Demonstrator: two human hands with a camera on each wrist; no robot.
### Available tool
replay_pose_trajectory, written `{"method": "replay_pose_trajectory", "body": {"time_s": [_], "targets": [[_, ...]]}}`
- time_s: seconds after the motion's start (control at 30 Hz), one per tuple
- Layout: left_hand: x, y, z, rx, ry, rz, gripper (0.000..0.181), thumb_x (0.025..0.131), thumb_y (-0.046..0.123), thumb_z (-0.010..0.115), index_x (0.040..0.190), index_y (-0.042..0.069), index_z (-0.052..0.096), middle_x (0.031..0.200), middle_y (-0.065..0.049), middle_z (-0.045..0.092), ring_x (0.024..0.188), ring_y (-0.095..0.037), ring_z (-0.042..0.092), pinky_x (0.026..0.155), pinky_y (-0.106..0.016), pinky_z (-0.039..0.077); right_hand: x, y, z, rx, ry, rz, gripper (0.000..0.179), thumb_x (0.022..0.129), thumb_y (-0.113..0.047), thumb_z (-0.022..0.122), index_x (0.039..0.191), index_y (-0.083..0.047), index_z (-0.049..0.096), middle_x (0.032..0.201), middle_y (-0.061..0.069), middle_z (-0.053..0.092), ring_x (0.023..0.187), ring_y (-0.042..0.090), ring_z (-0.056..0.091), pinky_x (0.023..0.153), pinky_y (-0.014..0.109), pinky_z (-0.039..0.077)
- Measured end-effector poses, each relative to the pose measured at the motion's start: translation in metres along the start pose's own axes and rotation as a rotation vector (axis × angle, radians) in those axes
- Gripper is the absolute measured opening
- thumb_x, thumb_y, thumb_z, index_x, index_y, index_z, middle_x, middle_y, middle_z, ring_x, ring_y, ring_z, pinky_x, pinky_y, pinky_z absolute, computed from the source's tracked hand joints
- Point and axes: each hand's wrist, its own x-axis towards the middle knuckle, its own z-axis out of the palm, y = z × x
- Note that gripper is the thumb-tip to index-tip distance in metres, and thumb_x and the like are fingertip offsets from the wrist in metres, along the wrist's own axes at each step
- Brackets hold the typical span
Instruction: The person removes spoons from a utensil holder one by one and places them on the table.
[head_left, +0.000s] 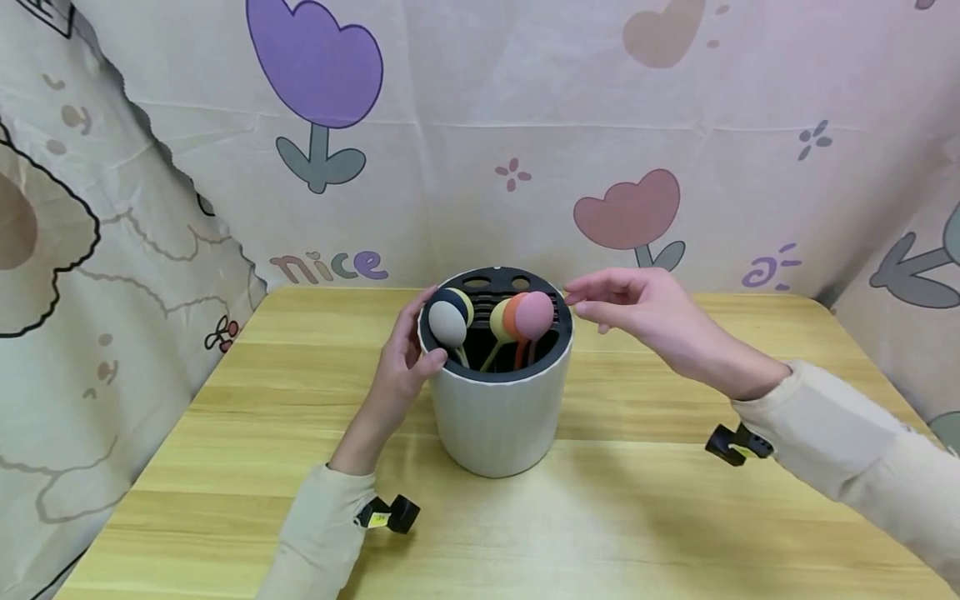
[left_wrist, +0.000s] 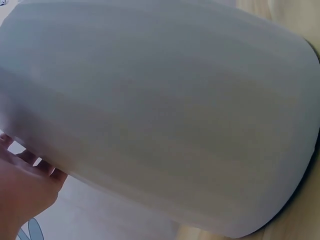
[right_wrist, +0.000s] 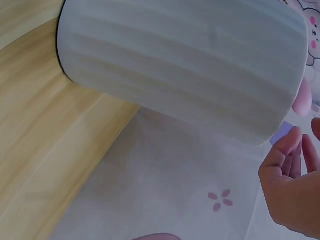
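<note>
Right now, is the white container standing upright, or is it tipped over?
Upright: the white container stands on the table, with its black top rim facing up.

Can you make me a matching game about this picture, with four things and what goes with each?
1. pot
2. left hand
3. table
4. right hand

A. made of yellowish wood
B. in the air beside the pot's rim
C. whitish outside with a dark top
D. holding the pot

Right pairs: 1-C, 2-D, 3-A, 4-B
</note>
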Motion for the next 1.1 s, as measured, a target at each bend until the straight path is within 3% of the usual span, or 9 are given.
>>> {"method": "replay_pose_trajectory", "body": {"time_s": [0.17, 0.47, 0.8, 1.1], "targets": [[-0.001, -0.003, 0.002, -0.013, 0.016, 0.003, 0.075, 0.08, 0.026, 0.051, 0.149, 0.006, 0.029, 0.15, -0.015, 0.03, 0.129, -0.031, 0.038, 0.11, -0.046, 0.028, 0.01, -0.005, 0.005, -0.001, -0.022, 0.032, 0.034, 0.086, -0.014, 0.07, 0.117, 0.0, 0.067, 0.101, 0.002, 0.07, 0.083, 0.017, 0.061, 0.068, 0.027, 0.048], [-0.001, -0.007, 0.005, -0.036, 0.036, 0.042, 0.075, 0.082, 0.032, 0.053, 0.149, 0.006, 0.03, 0.147, -0.016, 0.034, 0.126, -0.03, 0.041, 0.104, -0.027, 0.034, 0.017, -0.011, 0.015, -0.054, -0.033, 0.07, 0.033, 0.08, -0.012, 0.076, 0.111, -0.001, 0.07, 0.1, 0.008, 0.067, 0.073, 0.018, 0.062, 0.059, 0.027, 0.046], [-0.003, -0.008, 0.006, -0.025, 0.043, 0.04, 0.076, 0.082, 0.032, 0.051, 0.15, 0.006, 0.029, 0.147, -0.017, 0.034, 0.127, -0.031, 0.041, 0.106, -0.033, 0.034, 0.02, -0.012, 0.015, -0.189, -0.014, -0.004, 0.025, 0.081, -0.01, 0.076, 0.104, -0.002, 0.072, 0.078, 0.006, 0.068, 0.069, 0.017, 0.061, 0.058, 0.026, 0.047], [-0.002, -0.008, 0.006, -0.022, 0.034, 0.036, 0.076, 0.082, 0.032, 0.051, 0.15, 0.007, 0.028, 0.148, -0.017, 0.033, 0.127, -0.032, 0.041, 0.105, -0.033, 0.035, 0.019, -0.019, 0.006, -0.231, -0.089, -0.065, 0.022, 0.082, -0.012, 0.076, 0.101, -0.003, 0.07, 0.087, 0.003, 0.069, 0.081, 0.018, 0.059, 0.066, 0.03, 0.05]]}}
